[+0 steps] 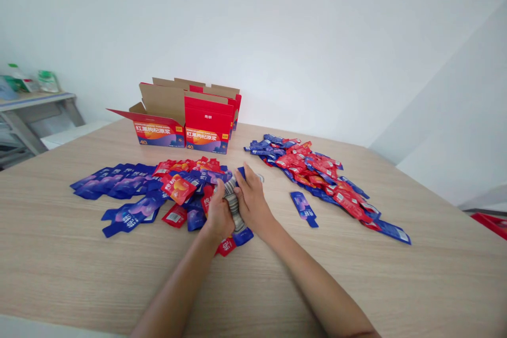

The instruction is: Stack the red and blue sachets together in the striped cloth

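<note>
Between my two hands is a thick stack of flat sachets (pixel 233 202), its silvery edges facing me. My left hand (pixel 219 215) grips the stack from the left, thumb up. From the other side my right hand (pixel 252 198) presses on it with its fingers together. Beneath and left of the hands spreads a heap of red and blue sachets (pixel 179 190), with overlapping blue sachets (pixel 119 179) at its left end. Part of the heap is hidden behind the hands. One lone blue sachet (pixel 304 208) lies right of my right hand.
Open red printed cartons stand at the back: a left carton (pixel 160 133), a right carton (pixel 208 129), and others behind. A long pile of red and blue sachets (pixel 317 171) stretches across the table's right side. Bottles (pixel 47 82) sit on a side table (pixel 35 100) at far left.
</note>
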### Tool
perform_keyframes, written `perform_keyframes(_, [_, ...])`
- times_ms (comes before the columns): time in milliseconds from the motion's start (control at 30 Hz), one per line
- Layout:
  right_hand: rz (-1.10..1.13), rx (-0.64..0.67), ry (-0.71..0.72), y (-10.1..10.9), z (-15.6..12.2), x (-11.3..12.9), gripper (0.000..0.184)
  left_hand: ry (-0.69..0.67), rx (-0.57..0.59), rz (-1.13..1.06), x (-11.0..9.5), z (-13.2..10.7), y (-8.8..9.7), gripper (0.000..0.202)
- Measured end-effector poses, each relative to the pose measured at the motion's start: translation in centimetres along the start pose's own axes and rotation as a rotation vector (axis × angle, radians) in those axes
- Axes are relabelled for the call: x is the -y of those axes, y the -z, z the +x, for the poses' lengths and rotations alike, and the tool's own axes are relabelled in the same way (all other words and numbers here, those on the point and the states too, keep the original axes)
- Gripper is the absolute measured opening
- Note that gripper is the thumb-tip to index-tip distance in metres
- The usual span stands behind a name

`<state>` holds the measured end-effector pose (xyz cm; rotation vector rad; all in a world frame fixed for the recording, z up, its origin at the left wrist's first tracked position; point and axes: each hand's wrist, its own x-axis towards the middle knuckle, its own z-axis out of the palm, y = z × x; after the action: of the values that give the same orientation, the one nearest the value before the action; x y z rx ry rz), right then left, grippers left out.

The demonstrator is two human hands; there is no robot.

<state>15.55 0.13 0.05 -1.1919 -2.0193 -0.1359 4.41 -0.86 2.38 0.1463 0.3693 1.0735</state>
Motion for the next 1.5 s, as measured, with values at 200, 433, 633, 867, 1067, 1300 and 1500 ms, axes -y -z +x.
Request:
perform_keyframes(200, [0.116,-0.164,-0.148,0.5,0.0,-1.7,0.053,0.122,0.066,0.002,1.8,0.2,0.6,0.058])
perform_keyframes(433, [-0.133,-0.108,-0.171,0.7,0.3,-1.4,0.043,0.069,0.09,-0.071,1.7,0.4,0.7,0.057])
perform_keyframes(633, [-0.154,0.062,0.018,0.0,0.0,-0.9,0.04,-0.057,-0.037,-0.119,-1.5,0.6,0.7,0.07])
perform_keyframes(867, [-0.073,0.19,0.173,0.6,-0.2,0.4,0.047,-0.095,-0.004,-0.096,-2.5,0.6,1.2,0.071])
perform_keyframes(1067, [0.111,0.245,0.226,0.8,-0.5,1.0,0.069,-0.098,-0.016,-0.039,-1.1,0.1,0.5,0.083])
perform_keyframes(1300, [0.259,0.134,0.21,0.8,-1.0,2.4,0.064,-0.123,-0.062,-0.001,0.7,-0.5,0.3,0.074])
perform_keyframes(1500, [0.34,-0.103,-0.088,0.8,-0.8,2.5,0.054,-0.03,0.012,0.077,2.2,-0.1,0.6,0.067])
